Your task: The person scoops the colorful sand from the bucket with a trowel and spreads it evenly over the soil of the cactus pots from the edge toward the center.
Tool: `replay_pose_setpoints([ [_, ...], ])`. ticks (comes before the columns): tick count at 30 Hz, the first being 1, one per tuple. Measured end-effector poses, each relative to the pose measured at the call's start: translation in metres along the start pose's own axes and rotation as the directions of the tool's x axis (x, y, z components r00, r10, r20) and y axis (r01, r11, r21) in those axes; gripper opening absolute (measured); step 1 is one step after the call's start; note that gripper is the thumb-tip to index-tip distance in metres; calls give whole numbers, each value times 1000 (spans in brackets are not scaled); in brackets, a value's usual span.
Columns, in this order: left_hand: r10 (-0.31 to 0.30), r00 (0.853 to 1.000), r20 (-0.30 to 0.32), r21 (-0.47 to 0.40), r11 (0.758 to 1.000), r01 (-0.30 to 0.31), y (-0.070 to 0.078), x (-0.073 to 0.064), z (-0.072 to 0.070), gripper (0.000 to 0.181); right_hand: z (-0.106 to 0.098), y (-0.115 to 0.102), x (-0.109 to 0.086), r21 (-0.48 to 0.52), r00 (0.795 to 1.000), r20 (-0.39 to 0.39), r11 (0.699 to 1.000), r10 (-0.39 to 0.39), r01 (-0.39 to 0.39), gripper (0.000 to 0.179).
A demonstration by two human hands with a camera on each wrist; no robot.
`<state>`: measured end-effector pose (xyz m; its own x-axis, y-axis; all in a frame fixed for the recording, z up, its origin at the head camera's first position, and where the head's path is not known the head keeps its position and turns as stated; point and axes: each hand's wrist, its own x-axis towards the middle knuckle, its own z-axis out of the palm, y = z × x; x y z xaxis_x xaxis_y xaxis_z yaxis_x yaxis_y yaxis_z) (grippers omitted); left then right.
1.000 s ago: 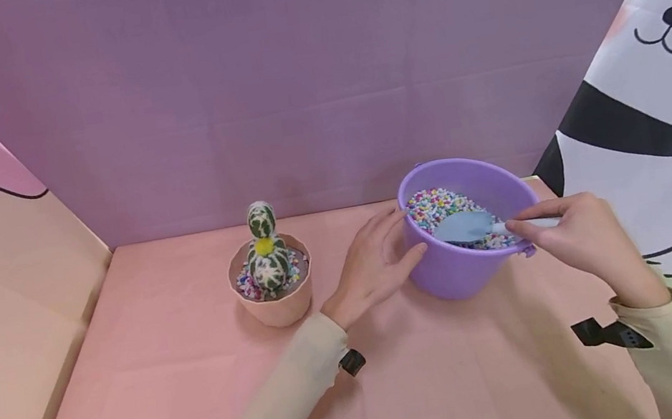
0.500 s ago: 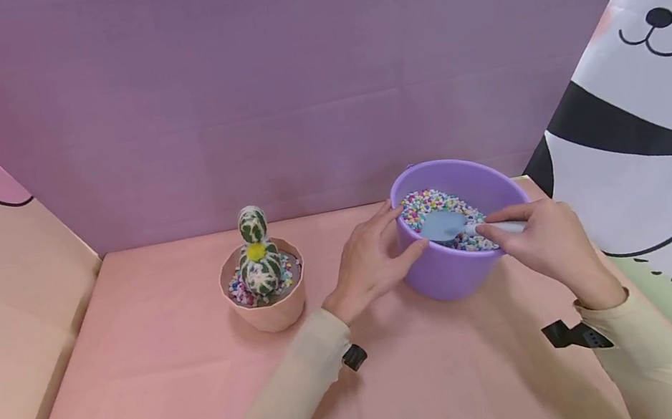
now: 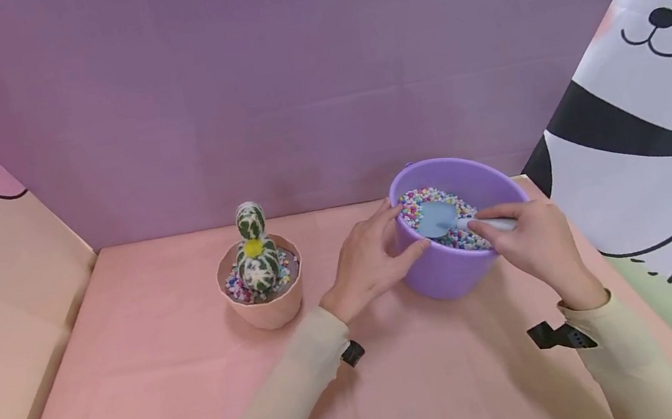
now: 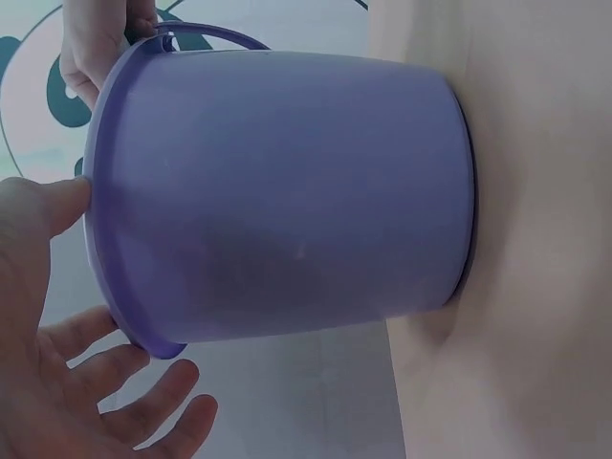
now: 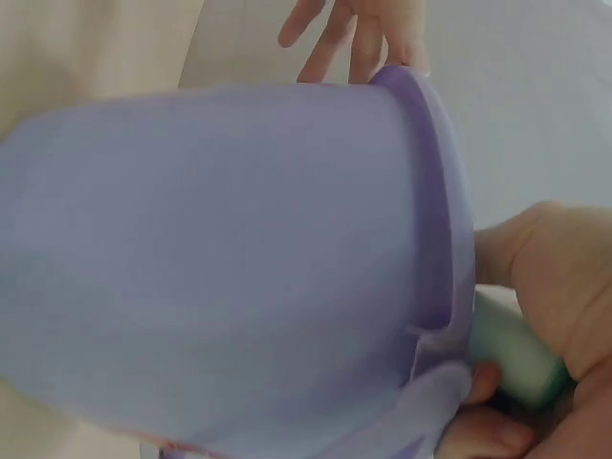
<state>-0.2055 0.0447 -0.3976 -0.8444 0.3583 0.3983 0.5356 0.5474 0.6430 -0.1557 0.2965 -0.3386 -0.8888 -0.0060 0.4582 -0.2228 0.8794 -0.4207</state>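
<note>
Near the back right of the pink surface stands a purple bucket [image 3: 450, 276] part filled with small multicoloured pebbles [image 3: 463, 240]. My right hand [image 3: 532, 238] grips the pale handle of a light blue toy shovel, whose blade [image 3: 437, 219] lies inside the bucket over the pebbles. In the right wrist view the bucket wall hides the blade, and the shovel handle [image 5: 516, 354] shows between thumb and fingers. My left hand [image 3: 365, 261] touches the bucket's left rim with spread fingers; the thumb [image 4: 67, 203] and two fingertips meet that rim in the left wrist view.
Left of the bucket stands a peach pot [image 3: 268, 314] with a toy cactus [image 3: 258, 272] and coloured pebbles in it. A purple backdrop [image 3: 293, 100] rises behind the table. A panda-print panel [image 3: 640, 193] borders the right side.
My right hand has moved left with the shovel, and the blade now sits deeper in the bucket over the pebbles. The left hand stays at the rim. The head view has shifted slightly.
</note>
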Motion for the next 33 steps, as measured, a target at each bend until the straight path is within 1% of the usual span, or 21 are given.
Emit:
replay_pose_setpoints([
  [3,4,1000,-4,11,1000,-4,-3,0,-1,73,-3,2,1,-1,999,41,1000,25,-25,25],
  [7,26,1000,-13,25,999,-26,-6,2,-5,70,-8,4,2,11,995,81,998,57,-58,27],
  [11,37,999,-7,22,999,-37,-5,3,-4,71,-17,10,-2,39,988,106,992,111,-116,31],
  [16,20,1000,4,-8,1000,-20,-4,4,-4,72,-25,18,-6,102,979,100,977,177,-187,33],
  [21,-13,1000,-5,-53,998,13,-5,3,-5,71,-28,26,-11,206,970,84,949,227,-240,38],
  [23,-12,1000,-10,-57,998,12,-5,3,-4,70,-28,28,-13,236,965,82,936,247,-260,40],
  [27,12,1000,-26,-32,999,-13,-5,3,-2,71,-27,30,-17,273,956,77,916,285,-295,43],
  [33,32,998,-49,2,999,-32,-5,1,2,70,-27,30,-21,294,950,59,904,306,-310,43],
])
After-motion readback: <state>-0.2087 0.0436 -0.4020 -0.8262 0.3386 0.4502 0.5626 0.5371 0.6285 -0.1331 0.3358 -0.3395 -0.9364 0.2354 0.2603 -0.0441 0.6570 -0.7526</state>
